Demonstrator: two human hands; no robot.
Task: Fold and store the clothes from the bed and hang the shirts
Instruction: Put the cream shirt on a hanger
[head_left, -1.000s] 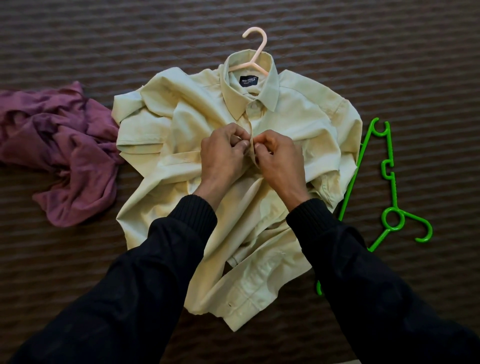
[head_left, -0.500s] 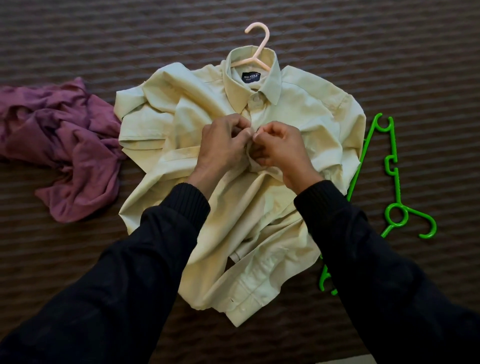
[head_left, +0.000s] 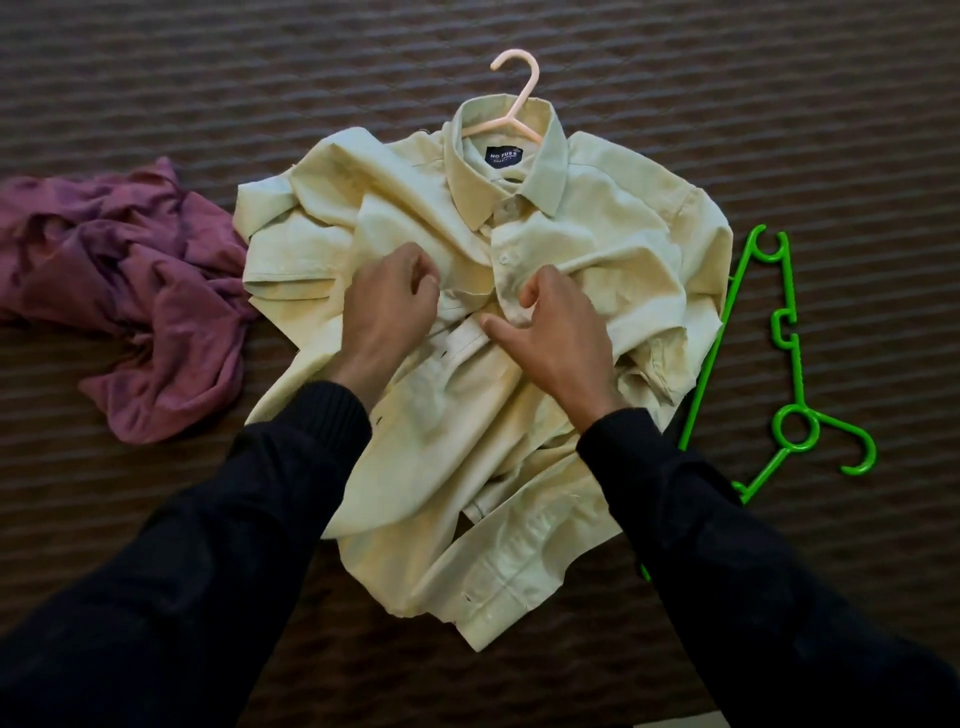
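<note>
A pale green collared shirt (head_left: 597, 244) lies crumpled, front up, on the dark striped bed cover (head_left: 208, 62). A pink hanger (head_left: 514, 111) sits inside its collar with the hook pointing away from me. Both hands hover low over the shirt's front placket, below a fastened button (head_left: 503, 258). My left hand (head_left: 389, 312) has loosely curled fingers and holds nothing. My right hand (head_left: 556, 338) has its thumb stretched left onto the placket and its fingers bent against the cloth. A crumpled purple garment (head_left: 140, 291) lies to the left, its edge touching the shirt's sleeve.
A bright green hanger (head_left: 789, 364) lies flat on the cover to the right of the shirt, partly tucked under the shirt's edge and my right sleeve. Bare bed cover surrounds the clothes on all sides.
Both hands have let go of the placket near the upper button, moved apart and come down the shirt front. The button they pinched now shows fastened.
</note>
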